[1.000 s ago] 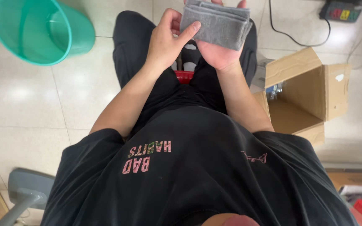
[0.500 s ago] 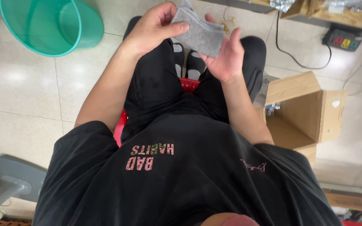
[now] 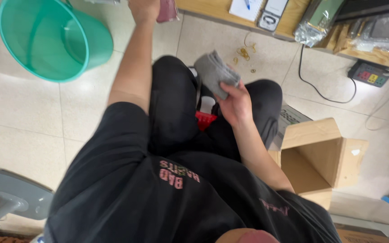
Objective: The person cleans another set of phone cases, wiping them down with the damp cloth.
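The right hand (image 3: 236, 104) was curled around a folded grey cloth (image 3: 215, 72), thumb on the near side and fingers wrapped behind, so the bundle stood up out of the grip above the person's knees. The cloth was held over the lap, between the two black trouser legs, clear of the floor.

The left hand (image 3: 146, 9) was stretched far forward at the top edge of the view, and only part of it showed. It was closed on a dark reddish thing (image 3: 167, 11), which was cut off by the frame, so what it was could not be told. The two hands were well apart.

A teal bucket (image 3: 46, 40) stood on the tiled floor (image 3: 28, 121) to the left of the outstretched arm. An open cardboard box (image 3: 318, 155) sat on the floor just beside the right elbow. A red item (image 3: 205, 119) showed low between the legs, under the right hand. A few yellow rubber bands (image 3: 244, 53) lay scattered on the tiles beyond the cloth. Farther off, a low wooden shelf (image 3: 293, 22) carried packets and small devices, and a power strip (image 3: 368, 74) with a black cable lay near it. A grey stand base (image 3: 16, 195) rested at the lower left.
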